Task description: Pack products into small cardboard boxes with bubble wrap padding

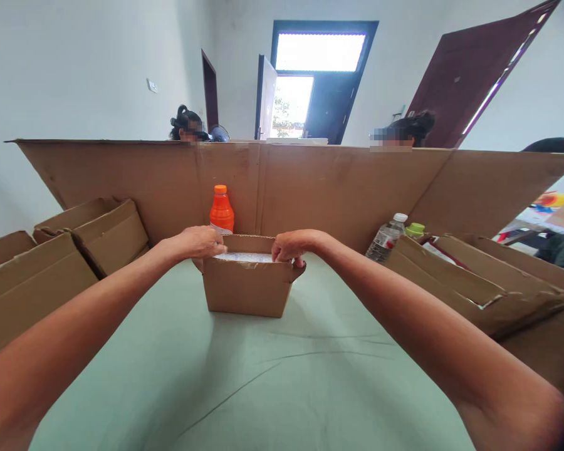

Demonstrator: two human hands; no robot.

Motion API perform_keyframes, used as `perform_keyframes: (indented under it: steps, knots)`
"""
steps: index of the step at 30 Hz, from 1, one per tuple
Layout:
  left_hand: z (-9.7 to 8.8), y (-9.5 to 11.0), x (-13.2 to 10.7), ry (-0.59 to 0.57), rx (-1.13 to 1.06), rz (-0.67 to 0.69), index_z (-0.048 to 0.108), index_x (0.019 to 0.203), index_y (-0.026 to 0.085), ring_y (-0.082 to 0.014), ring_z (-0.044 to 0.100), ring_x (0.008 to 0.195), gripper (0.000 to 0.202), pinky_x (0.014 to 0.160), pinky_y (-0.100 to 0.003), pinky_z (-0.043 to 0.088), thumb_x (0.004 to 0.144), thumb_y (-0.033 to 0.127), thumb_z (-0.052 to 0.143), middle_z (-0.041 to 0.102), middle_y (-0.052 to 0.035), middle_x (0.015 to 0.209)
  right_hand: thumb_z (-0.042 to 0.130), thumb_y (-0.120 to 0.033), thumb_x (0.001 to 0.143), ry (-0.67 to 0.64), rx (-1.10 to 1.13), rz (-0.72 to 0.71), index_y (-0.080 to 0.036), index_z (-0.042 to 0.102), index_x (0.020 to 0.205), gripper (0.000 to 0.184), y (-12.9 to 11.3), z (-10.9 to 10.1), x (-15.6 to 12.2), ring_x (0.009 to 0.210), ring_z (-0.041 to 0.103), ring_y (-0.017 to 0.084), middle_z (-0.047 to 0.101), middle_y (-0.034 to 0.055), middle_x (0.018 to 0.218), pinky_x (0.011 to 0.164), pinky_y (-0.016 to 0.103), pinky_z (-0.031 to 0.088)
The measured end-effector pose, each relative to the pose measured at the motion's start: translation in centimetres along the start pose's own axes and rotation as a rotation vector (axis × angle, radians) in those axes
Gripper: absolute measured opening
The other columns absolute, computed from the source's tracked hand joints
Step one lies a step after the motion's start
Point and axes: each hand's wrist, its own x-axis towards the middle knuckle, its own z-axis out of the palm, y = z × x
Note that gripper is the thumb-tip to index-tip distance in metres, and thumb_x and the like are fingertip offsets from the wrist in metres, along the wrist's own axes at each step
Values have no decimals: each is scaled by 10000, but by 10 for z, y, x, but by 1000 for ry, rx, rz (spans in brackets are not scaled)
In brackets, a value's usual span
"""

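Note:
A small cardboard box [247,288] stands upright on the pale green table with its top open. Crinkled clear plastic [244,257] shows just inside its rim. My left hand [201,242] is closed at the left end of the box, its fingertips bent down over the rim and partly hidden. At the opposite end, my right hand [291,244] has its fingers curled inside and part of the hand outside, by a small side flap [299,270]. Right behind the box is an orange bottle [221,210] with an orange cap.
A tall cardboard screen [338,188] runs across the table's back. Open cardboard boxes [115,235] stand at the left. On the right are more open boxes [451,275], a clear bottle [388,238] and a green lid [414,229]. Two people's heads show beyond the screen.

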Motion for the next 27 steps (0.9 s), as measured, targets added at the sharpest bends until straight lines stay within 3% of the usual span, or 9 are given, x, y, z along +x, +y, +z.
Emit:
perform_keyframes:
  steps: [2,5,10,13,16,18,20,23,27]
  knots:
    - [-4,1,-6,67,9,16,686,731,223,-216,597,801,291,717,-268,425,828,444,524,652,-34,752,583,-148,778,103,11,-8,-175,734,807,156,1,-4,-8,551,618,150,668,12,651,635,284,455]
    - [-1,4,-6,-15,-73,81,716,870,210,-218,608,847,450,754,-274,436,910,550,423,684,-50,854,512,-262,899,223,46,-69,-171,705,791,239,-3,-2,-7,668,622,156,679,38,736,665,271,435]
    - [12,17,1,-188,-166,-1,759,988,197,-260,641,989,611,857,-313,476,919,665,373,740,-89,1027,450,-436,979,170,139,-157,-175,691,748,423,-6,10,5,714,611,155,693,41,801,660,247,434]
    - [15,16,-19,14,-230,51,733,1095,207,-252,625,1104,572,967,-334,464,970,587,325,722,-69,1177,354,-433,1003,361,194,-168,-179,682,796,464,7,20,-14,754,600,164,687,38,828,687,259,422]
    - [28,-4,-56,526,-386,25,683,1195,220,-246,601,1198,452,1046,-356,449,947,517,450,681,-60,1283,362,-405,974,725,306,-93,-185,679,817,417,32,52,-48,763,601,178,692,36,814,698,281,418]
    - [51,-26,-79,745,-506,-128,624,1269,205,-269,613,1199,498,1040,-401,470,873,501,568,683,-92,1266,443,-396,925,834,412,-16,-195,697,867,329,49,87,-62,782,622,191,722,46,855,716,297,442]
    - [84,-45,-89,718,-632,-223,573,1315,182,-312,608,1218,643,1020,-455,487,759,491,670,647,-140,1323,535,-399,865,818,537,33,-196,703,1050,322,60,125,-60,861,657,217,744,85,1011,744,317,481]
    - [129,-57,-77,626,-833,-229,560,1293,179,-341,562,1286,712,992,-454,501,675,489,729,602,-163,1387,632,-405,800,729,683,20,-192,599,1308,553,54,163,-31,967,672,247,705,127,1210,756,339,518]
    - [152,-36,-43,633,-945,-181,598,1115,146,-304,620,1135,561,943,-410,508,665,470,687,688,-129,1160,645,-353,806,717,735,11,-204,572,1311,531,26,164,0,963,674,250,729,84,1160,819,358,516]
